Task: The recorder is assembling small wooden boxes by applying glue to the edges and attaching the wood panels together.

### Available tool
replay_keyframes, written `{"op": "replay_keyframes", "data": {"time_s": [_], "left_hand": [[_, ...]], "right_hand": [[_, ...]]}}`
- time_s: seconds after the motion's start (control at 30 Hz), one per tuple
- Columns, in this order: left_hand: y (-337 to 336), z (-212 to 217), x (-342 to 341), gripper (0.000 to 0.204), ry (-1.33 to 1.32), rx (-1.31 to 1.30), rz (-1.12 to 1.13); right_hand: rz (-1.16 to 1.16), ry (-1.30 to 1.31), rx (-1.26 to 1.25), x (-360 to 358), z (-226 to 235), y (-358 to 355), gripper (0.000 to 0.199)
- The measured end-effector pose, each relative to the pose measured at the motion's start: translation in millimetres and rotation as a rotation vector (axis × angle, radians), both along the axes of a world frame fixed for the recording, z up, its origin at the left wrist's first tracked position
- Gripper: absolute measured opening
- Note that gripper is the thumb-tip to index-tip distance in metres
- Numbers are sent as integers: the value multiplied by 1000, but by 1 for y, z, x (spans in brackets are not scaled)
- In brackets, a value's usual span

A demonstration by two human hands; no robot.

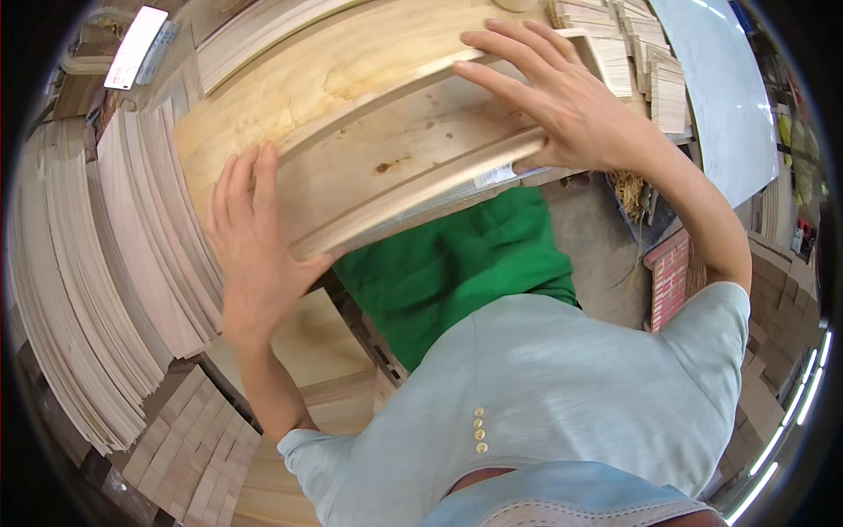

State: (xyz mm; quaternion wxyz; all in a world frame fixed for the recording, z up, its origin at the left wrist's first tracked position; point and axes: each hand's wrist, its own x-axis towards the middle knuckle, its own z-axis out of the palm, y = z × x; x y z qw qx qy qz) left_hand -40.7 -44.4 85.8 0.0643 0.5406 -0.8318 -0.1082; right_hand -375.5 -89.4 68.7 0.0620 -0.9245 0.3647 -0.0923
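Note:
A long, shallow pale wooden frame [421, 195] lies slanted across the plywood-topped table in front of me. Inside its rails shows a board surface with a dark knot; I cannot tell whether this is the frame's own bottom. My left hand [250, 241] spans the left end, fingers at the far corner and thumb at the near one. Toward the other end, my right hand [558, 101] reaches over the frame, its fingers on the far rail and its thumb by the near rail. Both hands grip the frame.
Tall stacks of thin wooden strips [79, 281] stand at the left. More small wooden pieces [663, 88] are piled at the far right, beside a pale blue sheet [729, 97]. A red plastic crate [669, 281] sits low on the right. Stacked blocks [189, 448] lie at the lower left.

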Motion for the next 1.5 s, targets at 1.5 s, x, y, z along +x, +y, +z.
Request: {"op": "replay_keyframes", "data": {"time_s": [1.5], "left_hand": [[22,-66,69,50,1236,253,512]], "right_hand": [[-659,-706,795,-101,-23,10,54]]}}
